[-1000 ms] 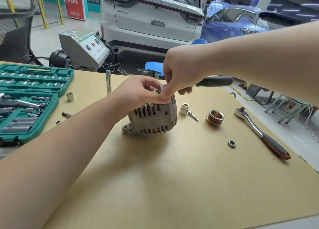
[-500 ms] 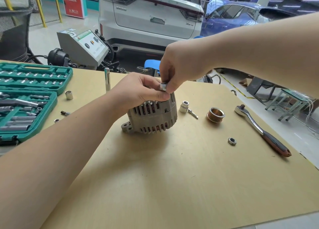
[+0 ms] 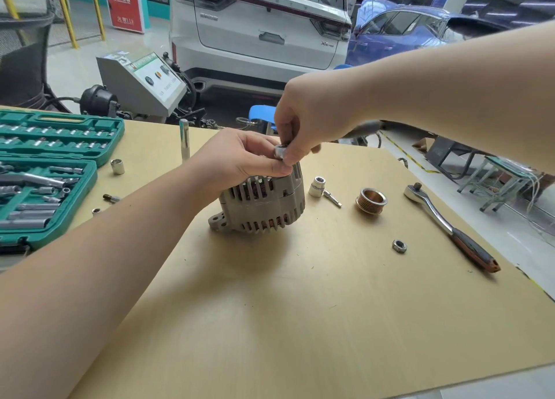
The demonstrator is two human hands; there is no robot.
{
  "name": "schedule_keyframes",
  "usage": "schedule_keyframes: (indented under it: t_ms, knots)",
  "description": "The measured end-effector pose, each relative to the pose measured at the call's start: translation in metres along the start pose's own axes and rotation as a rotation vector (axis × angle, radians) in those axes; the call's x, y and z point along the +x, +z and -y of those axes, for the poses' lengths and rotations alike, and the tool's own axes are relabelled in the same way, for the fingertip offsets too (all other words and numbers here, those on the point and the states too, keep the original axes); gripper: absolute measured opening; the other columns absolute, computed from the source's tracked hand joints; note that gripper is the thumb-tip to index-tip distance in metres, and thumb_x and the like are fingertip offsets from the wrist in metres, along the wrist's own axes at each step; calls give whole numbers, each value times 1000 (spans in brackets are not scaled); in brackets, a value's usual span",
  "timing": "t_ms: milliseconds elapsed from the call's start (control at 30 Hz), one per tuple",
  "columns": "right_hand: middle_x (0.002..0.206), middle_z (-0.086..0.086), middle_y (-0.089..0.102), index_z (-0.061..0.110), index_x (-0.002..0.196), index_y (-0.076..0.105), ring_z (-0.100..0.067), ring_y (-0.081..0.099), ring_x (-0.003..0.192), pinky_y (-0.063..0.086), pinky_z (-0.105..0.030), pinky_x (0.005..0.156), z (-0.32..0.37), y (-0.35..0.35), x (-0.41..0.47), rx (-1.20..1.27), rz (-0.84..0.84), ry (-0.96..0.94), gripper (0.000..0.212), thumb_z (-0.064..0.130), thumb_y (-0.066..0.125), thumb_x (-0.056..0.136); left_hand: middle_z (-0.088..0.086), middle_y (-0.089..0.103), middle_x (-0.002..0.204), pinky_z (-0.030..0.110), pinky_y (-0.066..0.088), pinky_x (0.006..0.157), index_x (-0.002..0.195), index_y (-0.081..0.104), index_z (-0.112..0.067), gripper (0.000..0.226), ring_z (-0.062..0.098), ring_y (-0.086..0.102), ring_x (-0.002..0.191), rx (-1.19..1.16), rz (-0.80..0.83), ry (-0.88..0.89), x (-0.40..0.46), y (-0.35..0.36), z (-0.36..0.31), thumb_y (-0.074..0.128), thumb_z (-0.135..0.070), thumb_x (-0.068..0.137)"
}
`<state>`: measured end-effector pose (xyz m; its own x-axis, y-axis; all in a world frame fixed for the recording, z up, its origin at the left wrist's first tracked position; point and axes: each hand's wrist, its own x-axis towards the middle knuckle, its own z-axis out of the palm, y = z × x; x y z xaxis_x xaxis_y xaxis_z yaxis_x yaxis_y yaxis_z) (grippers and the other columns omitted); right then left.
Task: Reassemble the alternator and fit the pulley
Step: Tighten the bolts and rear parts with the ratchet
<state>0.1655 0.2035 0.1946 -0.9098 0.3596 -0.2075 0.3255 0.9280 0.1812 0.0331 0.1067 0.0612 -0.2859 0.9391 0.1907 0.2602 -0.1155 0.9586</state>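
Both our hands meet atop the alternator (image 3: 261,203), which stands mid-surface (image 3: 300,323): our left hand (image 3: 240,158) grips its upper housing while our right hand (image 3: 306,119) pinches a small metal socket (image 3: 280,151) over it. Right of it lie the pulley (image 3: 371,200), a nut (image 3: 399,245) and the ratchet (image 3: 447,223).
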Motion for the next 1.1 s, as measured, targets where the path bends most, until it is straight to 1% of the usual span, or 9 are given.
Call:
schedule_keyframes:
  t_ms: [67,233,433,533,700,800,933,1033,1100]
  knots:
    - [59,10,73,20,77,75,-5,71,52,48,-24,57,2,4,4,15,-8,80,34,52,82,82,-11,81,114,46,56,89,90,89,-24,17,22,73,107,16,-38,-22,1,0,1,96,-29,75]
    - [57,11,70,19,73,73,-1,65,45,57,-29,61,7,3,7,-15,-37,95,39,56,83,80,-16,80,115,38,53,83,85,89,-26,10,4,73,99,21,-34,-3,1,0,3,96,-26,77]
    - [76,24,73,37,91,76,2,67,71,46,-20,60,-2,0,2,-33,-25,-74,20,42,89,77,-19,80,110,32,50,77,90,89,-29,11,-4,73,87,4,-11,22,1,1,3,94,-25,80]
    - [59,23,68,30,77,77,6,61,50,39,-13,45,-1,2,7,-92,-33,4,32,61,82,77,-18,79,115,36,53,83,88,89,-28,10,-1,72,99,30,3,21,2,-1,4,94,-30,79]
    - [48,12,66,20,65,68,-8,66,49,45,-25,53,6,7,10,-9,-52,92,50,66,73,85,-23,78,115,31,49,79,87,89,-26,11,-9,71,93,26,-14,33,2,0,6,95,-22,78]
    - [55,11,69,22,71,70,-5,60,49,42,-23,49,8,2,7,-67,-44,18,40,58,77,84,-16,79,119,35,53,90,89,89,-23,14,6,73,108,19,-3,31,2,-2,6,96,-23,76]
    - [79,19,73,34,88,75,-8,67,75,50,-29,65,0,-2,-2,32,5,-75,16,46,83,83,-15,80,114,32,54,85,89,89,-25,13,6,74,99,22,0,19,3,-2,5,95,-24,77]
    - [67,20,72,29,81,76,-7,67,65,46,-25,56,-1,5,0,-12,-56,5,31,60,78,82,-19,79,115,20,56,73,90,89,-27,12,-3,74,93,6,12,22,2,-1,4,94,-21,81]
    - [56,9,69,22,72,72,-11,65,55,42,-25,51,5,12,6,-59,-111,102,47,68,75,79,-21,80,113,27,53,78,85,89,-30,13,-5,73,93,9,1,19,1,-1,4,94,-18,80]
